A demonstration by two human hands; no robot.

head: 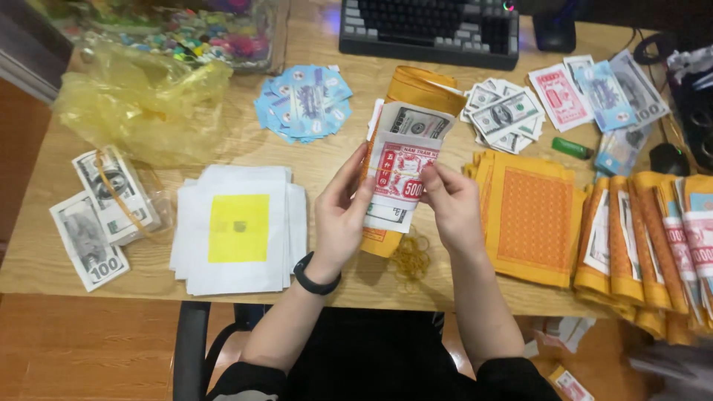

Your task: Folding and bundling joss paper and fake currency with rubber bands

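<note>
While clasped by both hands' fingers (355,194), orange paper sleeve (417,90) full of mock banknotes (402,167).

- A home desk doubling as a craft or packing spot: a wooden desk (44,260) over wood-look flooring (82,349).
- A dark computer keyboard (429,28) and a mouse (668,157) sit at the back edge.
- Stacks of orange patterned paper (529,215), mock banknotes (505,115) and white sheets (238,229) cover the top.
</note>
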